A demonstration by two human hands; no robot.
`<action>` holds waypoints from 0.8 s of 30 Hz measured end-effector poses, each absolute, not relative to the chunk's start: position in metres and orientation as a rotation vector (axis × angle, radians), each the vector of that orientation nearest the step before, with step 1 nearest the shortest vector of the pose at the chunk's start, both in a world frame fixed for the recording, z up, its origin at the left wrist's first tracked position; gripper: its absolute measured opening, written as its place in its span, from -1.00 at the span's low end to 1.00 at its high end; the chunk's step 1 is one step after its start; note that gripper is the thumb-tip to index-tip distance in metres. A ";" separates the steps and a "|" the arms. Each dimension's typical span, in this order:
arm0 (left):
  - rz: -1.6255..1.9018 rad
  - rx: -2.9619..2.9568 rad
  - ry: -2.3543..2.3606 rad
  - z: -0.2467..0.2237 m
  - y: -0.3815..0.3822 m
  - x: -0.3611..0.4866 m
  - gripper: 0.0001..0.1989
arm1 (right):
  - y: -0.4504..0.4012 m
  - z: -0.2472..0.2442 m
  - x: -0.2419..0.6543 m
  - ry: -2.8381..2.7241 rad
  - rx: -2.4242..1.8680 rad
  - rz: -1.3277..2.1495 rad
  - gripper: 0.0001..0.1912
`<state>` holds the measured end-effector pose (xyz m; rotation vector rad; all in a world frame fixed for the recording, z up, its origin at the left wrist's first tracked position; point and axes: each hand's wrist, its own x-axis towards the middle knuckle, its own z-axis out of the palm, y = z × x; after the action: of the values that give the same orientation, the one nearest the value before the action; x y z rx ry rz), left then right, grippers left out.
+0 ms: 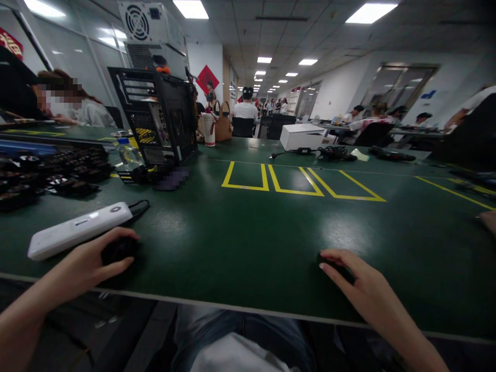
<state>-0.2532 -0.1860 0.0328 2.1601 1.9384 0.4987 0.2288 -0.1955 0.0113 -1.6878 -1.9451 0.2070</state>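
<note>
My left hand [91,258] rests on the green tabletop [232,232] at the left, fingers and thumb curved around a small black object [119,250]. Its kind is hard to make out. Just behind this hand lies a long white device [79,230] with a round button and a black strap. On the right, my right hand [354,276] lies near the front edge, thumb and index finger bent but apart at the tips. The space under its palm is dark, and I see no clear object there.
Yellow tape outlines [246,187] mark the table. A black computer case [163,113] stands back left, beside many small black parts [58,170], a bottle [129,154] and a cup [209,129]. Behind are a white box [302,137] and cables [333,153]. Another person's hand [488,221] shows at the right.
</note>
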 end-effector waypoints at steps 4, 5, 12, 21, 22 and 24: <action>0.453 2.258 1.667 0.041 -0.142 -0.175 -0.64 | -0.180 0.031 0.209 -2.262 -1.551 0.257 -0.73; 0.479 2.286 1.614 0.040 -0.127 -0.158 -0.64 | -0.174 0.035 0.204 -2.332 -1.496 0.287 -0.73; 0.656 2.426 1.383 0.027 -0.030 -0.053 -0.62 | -0.085 0.034 0.170 -2.301 -1.328 0.579 -0.67; 0.849 2.553 1.163 0.016 0.003 0.007 -0.51 | 0.004 0.010 0.153 -1.536 -1.134 1.230 -0.70; 0.868 2.546 1.142 0.015 0.002 0.006 -0.46 | 0.003 0.009 0.154 -1.494 -1.103 1.270 -0.70; 0.909 2.529 1.097 0.013 0.002 0.004 -0.35 | -0.001 0.009 0.155 -1.441 -1.069 1.316 -0.68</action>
<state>0.0035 0.0021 0.0125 2.5286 1.0973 0.9086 0.1547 -0.0014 0.0088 -1.0693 -1.4409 1.3157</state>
